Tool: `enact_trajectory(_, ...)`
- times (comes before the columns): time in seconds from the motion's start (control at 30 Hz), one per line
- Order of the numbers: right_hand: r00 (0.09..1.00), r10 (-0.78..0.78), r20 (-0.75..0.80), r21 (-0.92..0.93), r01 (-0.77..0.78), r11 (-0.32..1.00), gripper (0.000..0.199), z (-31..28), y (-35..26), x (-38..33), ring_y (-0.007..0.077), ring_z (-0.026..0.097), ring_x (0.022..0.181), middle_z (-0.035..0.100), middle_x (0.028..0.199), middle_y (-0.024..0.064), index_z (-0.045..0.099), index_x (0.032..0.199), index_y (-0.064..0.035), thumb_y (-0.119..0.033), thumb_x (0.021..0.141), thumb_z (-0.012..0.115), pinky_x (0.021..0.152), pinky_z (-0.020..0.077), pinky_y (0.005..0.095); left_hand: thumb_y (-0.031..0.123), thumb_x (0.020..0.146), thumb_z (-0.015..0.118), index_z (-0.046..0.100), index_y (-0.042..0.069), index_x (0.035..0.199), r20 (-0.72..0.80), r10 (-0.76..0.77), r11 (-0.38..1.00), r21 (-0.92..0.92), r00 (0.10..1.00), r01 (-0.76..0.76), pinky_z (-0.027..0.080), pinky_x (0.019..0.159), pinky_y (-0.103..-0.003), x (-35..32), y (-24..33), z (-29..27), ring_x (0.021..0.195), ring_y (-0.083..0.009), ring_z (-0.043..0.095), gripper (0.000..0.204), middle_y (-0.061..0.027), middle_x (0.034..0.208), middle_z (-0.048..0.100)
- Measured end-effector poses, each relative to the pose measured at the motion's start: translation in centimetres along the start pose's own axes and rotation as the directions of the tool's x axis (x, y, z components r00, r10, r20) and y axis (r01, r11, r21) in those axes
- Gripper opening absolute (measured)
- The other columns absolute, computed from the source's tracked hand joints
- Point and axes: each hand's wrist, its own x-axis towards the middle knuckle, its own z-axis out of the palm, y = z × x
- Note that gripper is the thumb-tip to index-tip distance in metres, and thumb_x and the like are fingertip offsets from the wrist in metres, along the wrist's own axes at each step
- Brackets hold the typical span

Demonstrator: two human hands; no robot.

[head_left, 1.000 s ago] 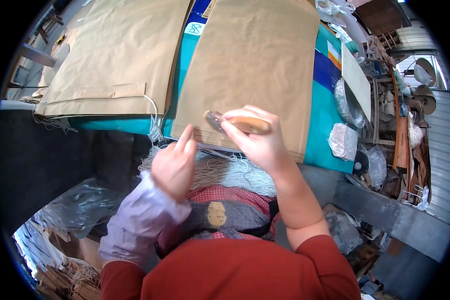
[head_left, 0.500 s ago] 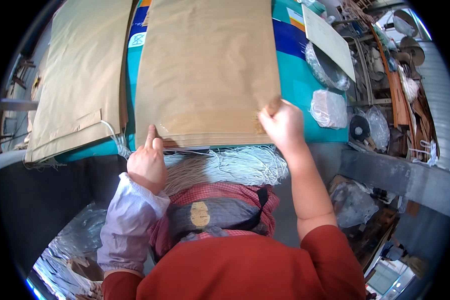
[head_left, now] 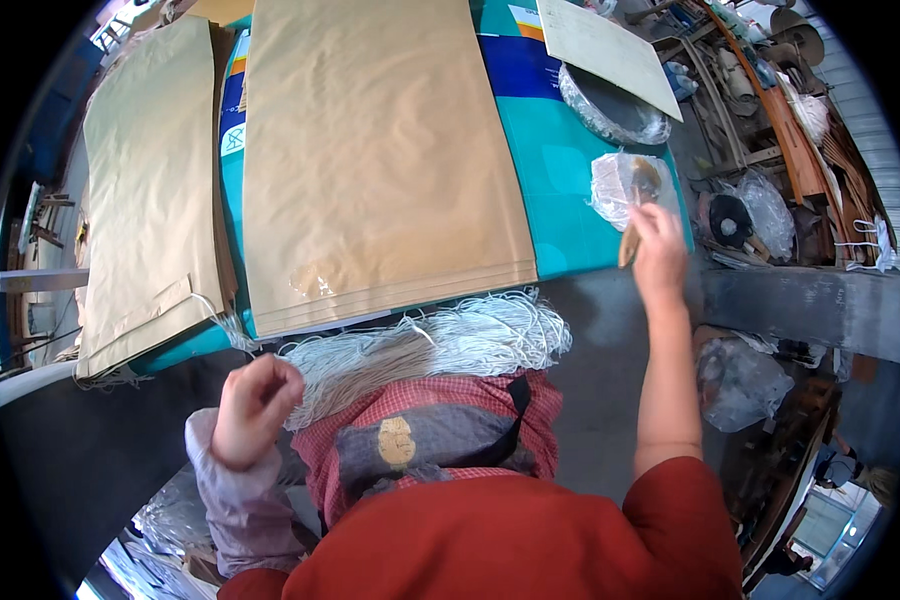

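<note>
My right hand [head_left: 656, 250] grips a small brush [head_left: 628, 246] by its wooden handle. The bristle end is over the white plastic-wrapped block or tub [head_left: 612, 188] at the table's right edge; whether it touches cannot be told. My left hand [head_left: 257, 405] is curled in a loose fist beside the bundle of white cords [head_left: 430, 342] across my lap, with nothing visible in it. Before me lies a stack of brown paper sheets or bags [head_left: 380, 170], its near edges fanned in narrow steps. A wet, shiny patch [head_left: 315, 280] marks the top one near its lower left.
A second brown paper stack [head_left: 150, 190] with white cords [head_left: 232, 330] at its corner lies to the left. Teal sheeting [head_left: 550, 225] covers the table. At the right are a plastic-wrapped round pan [head_left: 610, 110], a pale board [head_left: 610, 55] and cluttered shelving [head_left: 750, 110].
My left hand has lifted off the paper, drawn back toward me and curled. My right hand has carried the brush rightward from the paper to the plastic-wrapped block or tub. The view has shifted.
</note>
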Motion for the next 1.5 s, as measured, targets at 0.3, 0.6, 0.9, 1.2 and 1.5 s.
enact_trajectory(0.3,0.867,-0.473,0.158,0.987,-0.125,0.102,0.019,-4.7,-19.1,-4.2,0.0198,0.058,0.077,0.061,0.083,0.0093,0.067,0.102,-0.0010,-0.002,0.084,0.063,0.070,0.0458,0.0314,-0.004,0.072,0.065,0.060,0.000,0.075,-0.134,0.356,0.857,0.442,0.925,-0.265,0.043,0.053,-0.029,-3.1,8.5,-1.7,0.057,-0.0214,0.056,0.007,-0.0097,0.064,0.056)
enact_trajectory(0.6,0.887,0.045,0.460,0.831,-0.447,0.330,0.009,-0.2,-9.9,3.5,0.0081,0.058,0.071,0.065,0.076,0.0037,0.069,0.088,0.0021,-0.004,0.081,0.068,0.064,0.0469,0.0228,0.000,0.079,0.065,0.067,-0.004,0.085,-0.274,0.331,0.882,0.431,0.903,-0.193,0.045,0.058,-0.027,6.9,-2.9,-4.2,0.063,-0.0158,0.058,0.007,-0.0098,0.072,0.062)
enact_trajectory(0.9,0.934,0.082,0.348,0.614,-0.293,0.734,0.012,7.8,-9.0,1.7,0.0208,0.059,0.070,0.058,0.081,0.0101,0.059,0.076,-0.0022,-0.008,0.073,0.069,0.065,0.0482,0.0290,0.003,0.075,0.068,0.069,0.001,0.080,-0.396,0.358,0.827,0.555,0.846,-0.090,0.048,0.067,-0.034,9.8,-7.9,-1.1,0.075,-0.0267,0.060,0.005,-0.0103,0.081,0.060)
enact_trajectory(1.2,0.749,0.013,0.663,0.745,-0.661,0.093,0.039,5.2,-9.9,2.8,0.0025,0.034,0.063,0.036,0.066,-0.0086,0.036,0.066,-0.0124,0.000,0.073,0.072,0.054,0.0297,0.0203,-0.005,0.070,0.062,0.061,0.005,0.093,-0.212,0.611,0.533,0.823,0.763,-0.198,0.046,0.077,-0.041,9.3,-7.3,0.0,0.088,-0.0320,0.057,0.025,-0.0099,0.091,0.058)
enact_trajectory(1.5,0.770,-0.011,0.638,0.768,-0.637,-0.062,0.040,5.6,-9.8,1.9,0.0018,0.033,0.061,0.035,0.065,-0.0089,0.036,0.064,-0.0135,0.005,0.071,0.070,0.053,0.0292,0.0203,-0.015,0.067,0.052,0.065,0.000,0.101,-0.134,0.619,0.615,0.695,0.774,-0.372,0.050,0.077,-0.037,9.4,-8.0,-0.1,0.091,-0.0313,0.059,0.039,-0.0132,0.101,0.059)
